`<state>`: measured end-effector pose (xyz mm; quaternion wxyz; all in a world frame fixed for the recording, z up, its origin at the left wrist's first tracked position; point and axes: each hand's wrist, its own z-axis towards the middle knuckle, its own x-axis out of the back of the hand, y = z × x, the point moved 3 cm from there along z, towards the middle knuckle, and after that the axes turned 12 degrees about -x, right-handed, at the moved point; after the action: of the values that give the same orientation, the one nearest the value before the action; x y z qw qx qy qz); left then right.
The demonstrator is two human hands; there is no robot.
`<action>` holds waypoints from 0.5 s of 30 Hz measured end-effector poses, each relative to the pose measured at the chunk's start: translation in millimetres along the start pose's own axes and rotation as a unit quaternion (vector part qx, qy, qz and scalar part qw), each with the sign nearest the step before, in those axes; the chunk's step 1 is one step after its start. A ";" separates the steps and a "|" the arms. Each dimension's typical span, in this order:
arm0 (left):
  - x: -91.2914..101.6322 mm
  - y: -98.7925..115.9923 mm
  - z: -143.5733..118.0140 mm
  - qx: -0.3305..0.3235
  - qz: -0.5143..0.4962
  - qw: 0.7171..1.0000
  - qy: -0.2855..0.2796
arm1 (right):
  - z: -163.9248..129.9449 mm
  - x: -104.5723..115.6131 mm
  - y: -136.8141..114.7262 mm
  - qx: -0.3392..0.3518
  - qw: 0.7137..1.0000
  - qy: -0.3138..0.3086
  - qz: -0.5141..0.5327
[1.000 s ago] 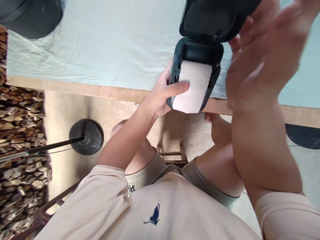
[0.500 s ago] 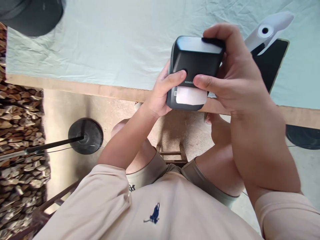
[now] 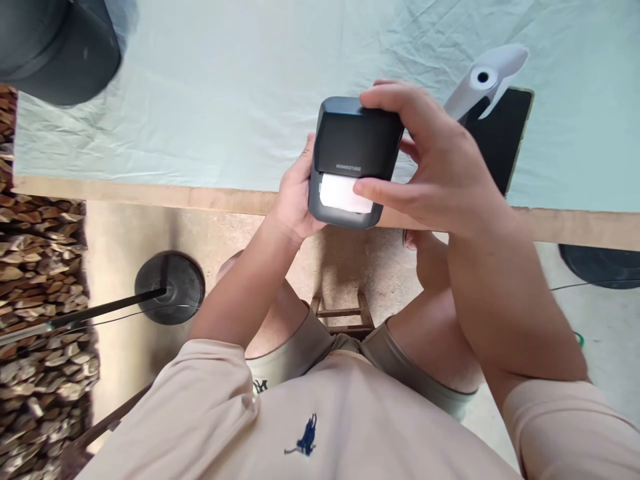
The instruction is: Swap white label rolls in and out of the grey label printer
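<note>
A dark grey printer (image 3: pixel 353 150) is showing white paper (image 3: pixel 343 193); pale green cloth (image 3: pixel 225 87) is covering the tan-edged surface (image 3: pixel 150 195); black tablet (image 3: pixel 497 137).

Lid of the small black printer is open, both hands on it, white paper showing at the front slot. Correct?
Not quite: the lid is shut. The head view shows the black printer closed, with the left hand gripping its side and the right hand across the top. White paper does show at the front slot.

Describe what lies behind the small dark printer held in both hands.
Behind the printer lies the pale green cloth on the table. A dark tablet with a white paper strip lies beside it. The right hand hides some cloth.
</note>
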<state>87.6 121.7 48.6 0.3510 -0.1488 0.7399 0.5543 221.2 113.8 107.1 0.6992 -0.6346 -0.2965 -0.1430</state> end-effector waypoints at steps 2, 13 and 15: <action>0.1 -0.8 0.5 0.013 -0.003 1.000 -0.001 | -0.3 4.7 -2.3 0.008 1.000 0.012 0.004; -11.2 -0.6 -2.9 -0.018 0.017 1.000 -0.017 | -0.5 20.3 -2.5 0.018 0.976 0.195 -0.092; -12.1 -1.8 -3.5 -0.015 0.010 1.000 -0.025 | 0.4 15.1 0.8 -0.009 0.978 0.140 -0.156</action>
<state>96.1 115.8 56.1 0.3620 -0.1329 0.7239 0.5720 233.4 117.0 115.5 0.6975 -0.5599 -0.2896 -0.3408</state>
